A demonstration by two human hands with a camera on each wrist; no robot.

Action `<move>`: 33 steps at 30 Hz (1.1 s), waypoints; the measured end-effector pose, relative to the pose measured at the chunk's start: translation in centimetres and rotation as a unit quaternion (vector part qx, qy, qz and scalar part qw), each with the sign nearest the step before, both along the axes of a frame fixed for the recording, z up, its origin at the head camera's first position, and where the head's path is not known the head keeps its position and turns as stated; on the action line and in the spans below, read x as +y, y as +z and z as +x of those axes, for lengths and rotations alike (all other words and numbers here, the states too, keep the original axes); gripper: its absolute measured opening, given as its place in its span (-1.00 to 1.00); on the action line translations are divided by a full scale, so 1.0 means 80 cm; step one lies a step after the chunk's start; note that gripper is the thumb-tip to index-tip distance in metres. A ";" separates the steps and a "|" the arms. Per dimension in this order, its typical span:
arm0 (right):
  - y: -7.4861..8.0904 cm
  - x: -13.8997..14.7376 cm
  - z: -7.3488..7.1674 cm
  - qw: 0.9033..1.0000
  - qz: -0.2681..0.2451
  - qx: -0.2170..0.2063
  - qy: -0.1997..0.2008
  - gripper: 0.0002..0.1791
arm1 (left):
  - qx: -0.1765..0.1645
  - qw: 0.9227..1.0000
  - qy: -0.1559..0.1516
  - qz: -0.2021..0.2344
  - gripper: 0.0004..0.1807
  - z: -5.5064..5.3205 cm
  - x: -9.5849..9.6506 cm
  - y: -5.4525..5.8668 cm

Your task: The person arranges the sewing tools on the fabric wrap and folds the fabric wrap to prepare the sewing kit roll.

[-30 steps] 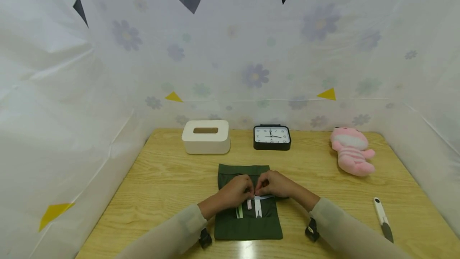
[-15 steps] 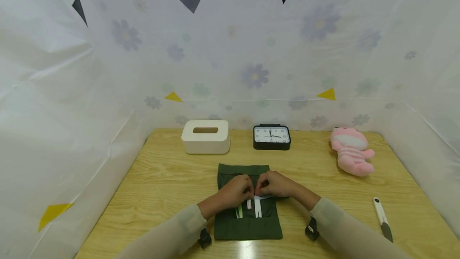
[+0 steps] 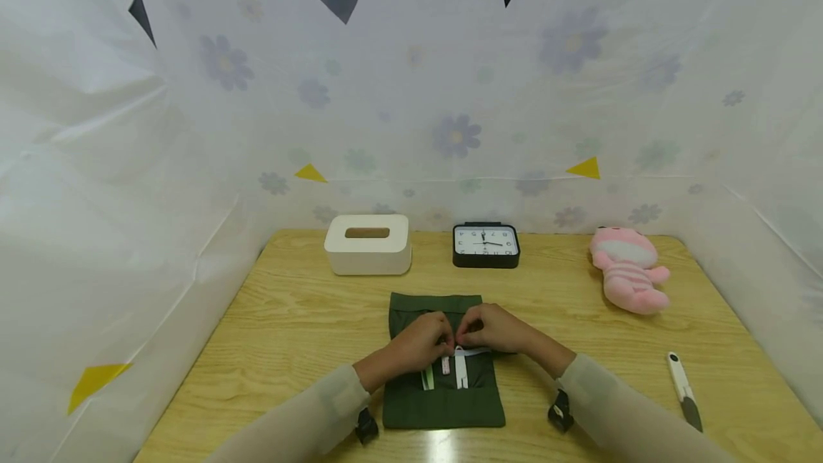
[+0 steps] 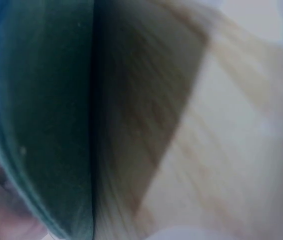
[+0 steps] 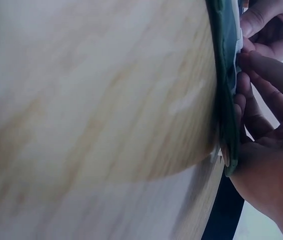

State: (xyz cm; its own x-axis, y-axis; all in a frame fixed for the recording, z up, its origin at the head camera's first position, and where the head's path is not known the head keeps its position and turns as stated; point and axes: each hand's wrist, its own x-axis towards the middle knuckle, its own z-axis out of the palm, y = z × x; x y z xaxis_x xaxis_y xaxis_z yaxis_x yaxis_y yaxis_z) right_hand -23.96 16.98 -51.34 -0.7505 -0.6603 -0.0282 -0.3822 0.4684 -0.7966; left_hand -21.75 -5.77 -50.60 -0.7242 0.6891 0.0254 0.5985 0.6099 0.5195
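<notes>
Left hand (image 3: 421,340) beside right hand (image 3: 494,328), fingers (image 3: 445,330) bent, forearms (image 3: 369,374) angled inward.

pouch (image 3: 444,411) looks matt cloth; table (image 3: 289,341) shows glossy wood grain; tissue box (image 3: 369,263) looks smooth plastic; toy (image 3: 629,284) looks plush.

A rectangular dark green fabric case (image 3: 444,409) lies spread out, its long sides running from 12 to 6 o'clock. On it, a slim green-and-white strip (image 3: 428,379) lies toward 8 o'clock, a small pink stick (image 3: 446,365) mid-case, a white two-pronged tool (image 3: 461,370) toward 4, prongs facing 6.
</notes>
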 end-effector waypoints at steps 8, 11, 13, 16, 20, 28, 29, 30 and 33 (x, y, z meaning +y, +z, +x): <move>0.007 0.010 0.002 1.000 0.002 0.009 -0.008 -0.88 | 0.008 1.000 -0.005 0.000 -0.95 -0.001 -0.001 -0.003; 0.010 0.020 0.005 1.000 0.001 0.011 -0.012 -0.84 | 0.009 1.000 -0.005 0.001 -0.94 -0.002 -0.001 -0.003; 0.012 0.028 0.008 1.000 0.003 0.012 -0.016 -0.82 | 0.010 1.000 -0.005 0.001 -0.93 -0.001 -0.001 -0.003; 0.014 0.042 0.013 1.000 0.003 0.014 -0.024 -0.79 | 0.010 1.000 -0.002 -0.002 -0.91 -0.001 0.000 -0.003; 0.019 0.061 0.021 0.999 -0.002 0.020 -0.038 -0.77 | 0.005 1.000 0.002 -0.004 -0.89 0.000 0.000 -0.002; 0.028 0.103 0.038 0.996 0.002 0.022 -0.082 -0.76 | -0.004 1.000 0.001 0.003 -0.94 0.004 -0.001 0.001; 0.029 0.110 0.041 0.996 0.003 0.022 -0.087 -0.76 | -0.004 1.000 0.001 0.003 -0.94 0.004 -0.001 0.001; 0.030 0.116 0.043 0.996 0.004 0.025 -0.089 -0.75 | -0.004 1.000 0.001 0.003 -0.94 0.004 -0.001 0.000; 0.032 0.136 0.051 0.995 0.006 0.025 -0.101 -0.73 | -0.005 1.000 0.000 0.004 -0.94 0.003 -0.002 0.000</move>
State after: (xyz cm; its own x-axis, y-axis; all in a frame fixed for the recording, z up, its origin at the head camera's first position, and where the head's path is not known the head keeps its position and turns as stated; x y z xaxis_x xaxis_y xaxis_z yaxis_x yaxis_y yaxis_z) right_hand -19.86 27.88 -48.79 -0.8684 -0.4958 0.0054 -0.3178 0.5483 -0.7735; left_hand -21.54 -5.91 -50.64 -0.7248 0.6886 0.0242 0.5932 0.6058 0.5302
